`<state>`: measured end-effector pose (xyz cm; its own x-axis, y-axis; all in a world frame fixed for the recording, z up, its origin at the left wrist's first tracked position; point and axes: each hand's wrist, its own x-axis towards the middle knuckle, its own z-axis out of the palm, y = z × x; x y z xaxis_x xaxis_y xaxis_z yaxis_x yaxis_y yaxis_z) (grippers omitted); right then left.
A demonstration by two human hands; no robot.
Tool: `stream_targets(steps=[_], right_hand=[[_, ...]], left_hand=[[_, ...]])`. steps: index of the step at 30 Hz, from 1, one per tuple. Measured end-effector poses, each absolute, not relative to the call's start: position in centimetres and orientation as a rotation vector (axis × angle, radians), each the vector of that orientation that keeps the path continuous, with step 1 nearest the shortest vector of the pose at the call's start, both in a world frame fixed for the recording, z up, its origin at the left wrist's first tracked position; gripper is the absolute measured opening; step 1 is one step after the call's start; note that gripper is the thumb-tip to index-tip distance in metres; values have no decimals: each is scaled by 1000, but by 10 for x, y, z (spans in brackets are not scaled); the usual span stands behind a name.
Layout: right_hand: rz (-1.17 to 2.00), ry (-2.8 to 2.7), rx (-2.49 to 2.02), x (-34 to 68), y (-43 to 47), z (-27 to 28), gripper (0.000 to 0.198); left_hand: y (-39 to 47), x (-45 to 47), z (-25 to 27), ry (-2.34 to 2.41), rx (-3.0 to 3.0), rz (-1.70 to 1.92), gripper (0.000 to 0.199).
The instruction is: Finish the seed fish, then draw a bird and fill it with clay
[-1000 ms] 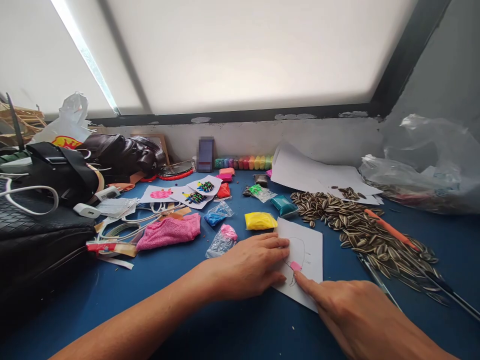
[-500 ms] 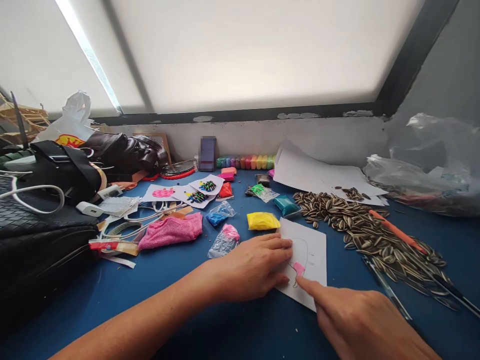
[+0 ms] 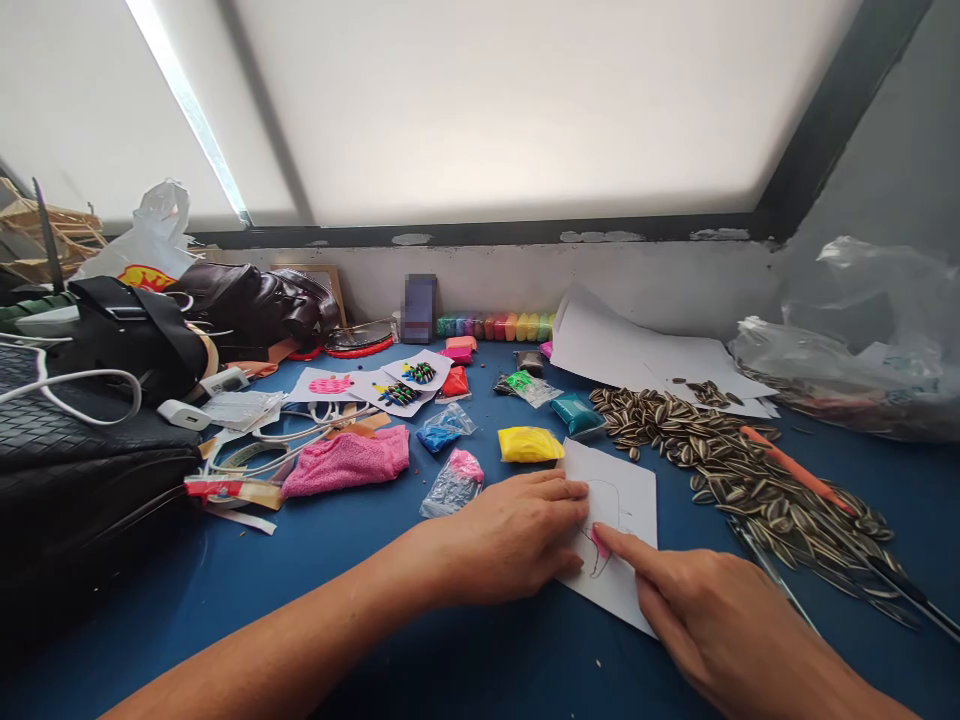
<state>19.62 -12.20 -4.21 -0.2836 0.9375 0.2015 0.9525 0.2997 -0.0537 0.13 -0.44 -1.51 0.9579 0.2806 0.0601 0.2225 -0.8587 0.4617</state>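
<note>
A white sheet of paper (image 3: 636, 500) with a pencil-like outline drawing lies on the blue table. My left hand (image 3: 525, 535) rests flat across the paper's left edge, fingers stretched out, holding nothing. With its index finger extended, my right hand (image 3: 705, 610) presses on a small patch of pink modelling clay (image 3: 600, 545) inside the outline. The fingertip covers part of that patch, and the other fingers are curled underneath. Just beyond the paper sits a yellow clay packet (image 3: 531, 444). An opened bag with pink clay (image 3: 454, 482) lies left of my left hand.
Striped sunflower seeds (image 3: 675, 425) spread over the right side, with an orange tool (image 3: 795, 468) and pens among them. Blue (image 3: 444, 430) and teal (image 3: 577, 413) clay packets lie farther back. A pink cloth (image 3: 349, 460), cables and a black bag (image 3: 90, 470) crowd the left.
My right index fingertip has moved up the drawing, from the patch's lower edge onto its upper part. My left hand stays in place on the paper. The whole view has shifted slightly.
</note>
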Motion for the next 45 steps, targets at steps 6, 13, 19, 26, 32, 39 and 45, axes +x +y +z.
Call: stream_targets(steps=[6, 13, 19, 26, 32, 39, 45], right_hand=[[-70, -2398, -1754, 192, -120, -36, 49], [-177, -2477, -1751, 189, -119, -35, 55], [-190, -2386, -1759, 196, -119, -29, 55], [-217, -2454, -1729, 202, -124, -28, 54], [-307, -2460, -1641, 196, -129, -35, 55], [-326, -2491, -1567, 190, -134, -39, 59], [-179, -2500, -1580, 186, -136, -38, 55]], left_hand=[[-6, 2, -13, 377, 2643, 162, 32], [-6, 2, -14, 387, 2640, 165, 36], [-4, 2, -15, 382, 2645, 176, 36], [-7, 2, -11, 439, 2633, 147, 46], [-7, 2, -10, 407, 2637, 148, 35], [-6, 1, -12, 376, 2641, 162, 35], [-4, 0, -14, 353, 2650, 192, 36]])
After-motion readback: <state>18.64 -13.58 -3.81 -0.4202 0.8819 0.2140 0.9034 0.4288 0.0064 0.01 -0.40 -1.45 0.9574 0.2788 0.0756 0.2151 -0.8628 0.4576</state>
